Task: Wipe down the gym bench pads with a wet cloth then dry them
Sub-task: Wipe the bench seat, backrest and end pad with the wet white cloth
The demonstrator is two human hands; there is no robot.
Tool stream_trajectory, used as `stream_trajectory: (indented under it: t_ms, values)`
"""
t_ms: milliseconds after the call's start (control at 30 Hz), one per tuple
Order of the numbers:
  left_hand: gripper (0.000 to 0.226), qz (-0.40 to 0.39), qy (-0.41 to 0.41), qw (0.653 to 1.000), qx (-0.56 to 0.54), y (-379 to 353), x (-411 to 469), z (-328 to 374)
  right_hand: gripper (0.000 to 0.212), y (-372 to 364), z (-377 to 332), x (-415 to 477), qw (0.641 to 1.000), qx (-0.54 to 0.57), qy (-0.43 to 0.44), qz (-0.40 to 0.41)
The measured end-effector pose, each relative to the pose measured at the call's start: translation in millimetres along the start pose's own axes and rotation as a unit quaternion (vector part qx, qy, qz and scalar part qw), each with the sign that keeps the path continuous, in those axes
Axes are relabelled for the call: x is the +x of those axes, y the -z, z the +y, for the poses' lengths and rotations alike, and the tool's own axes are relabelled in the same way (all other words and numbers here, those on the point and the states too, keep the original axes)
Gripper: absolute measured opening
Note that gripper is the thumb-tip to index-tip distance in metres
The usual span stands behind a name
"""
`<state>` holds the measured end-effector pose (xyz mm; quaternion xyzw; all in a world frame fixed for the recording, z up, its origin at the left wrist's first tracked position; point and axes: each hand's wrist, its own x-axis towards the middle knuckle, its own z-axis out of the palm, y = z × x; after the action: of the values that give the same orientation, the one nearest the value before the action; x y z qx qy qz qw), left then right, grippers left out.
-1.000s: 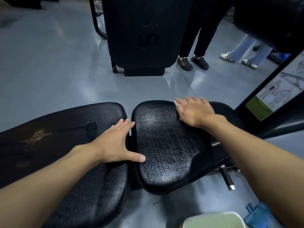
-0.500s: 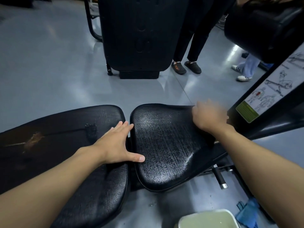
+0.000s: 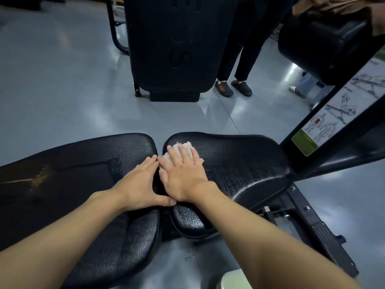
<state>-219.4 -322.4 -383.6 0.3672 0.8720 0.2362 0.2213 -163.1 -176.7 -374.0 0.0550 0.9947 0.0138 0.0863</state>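
On the left end of the seat pad [image 3: 239,163], by the gap, lies the white cloth [image 3: 180,146]. The right hand [image 3: 183,174] presses flat on it, fingers straight, not curled round it. Just left of the seat pad, the left hand [image 3: 137,182] rests flat on the long pad [image 3: 73,174], holding nothing, with its thumb reaching across the gap. Past the seat pad stand two dark shoes [image 3: 233,88].

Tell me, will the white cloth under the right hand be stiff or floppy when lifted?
Probably floppy: the cloth lies crumpled under the flat right hand. It likely slides easily, since the seat pad looks glossy and wet.
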Motion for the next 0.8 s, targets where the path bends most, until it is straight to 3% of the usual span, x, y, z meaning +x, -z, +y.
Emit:
stream_trajectory:
  t_ms: [133, 233, 333, 533, 800]
  values:
    - [0.161, -0.035, 0.016, 0.998, 0.043, 4.0, 1.4, 6.9, 0.054, 1.0, 13.8, -5.6, 1.0, -0.003, 0.015, 0.014]
    - [0.15, -0.048, 0.025, 0.995, 0.079, -1.8, 1.2, 21.4, 0.055, 9.7, 47.4, -14.1, 1.0, -0.008, -0.007, 0.012]
    - [0.138, -0.052, 0.035, 0.994, 0.092, -4.5, 1.8, 29.9, 0.056, 19.2, 98.3, -29.2, 0.998, -0.011, -0.058, 0.009]
    - [0.143, -0.062, 0.045, 0.992, 0.097, -1.2, 3.1, 31.9, 0.056, 25.8, 187.6, -73.3, 0.983, 0.013, -0.18, 0.016]
    - [0.139, -0.04, 0.031, 0.995, 0.084, -4.1, 1.2, 27.5, 0.057, 20.5, 168.8, -73.6, 0.968, 0.057, -0.243, 0.031]
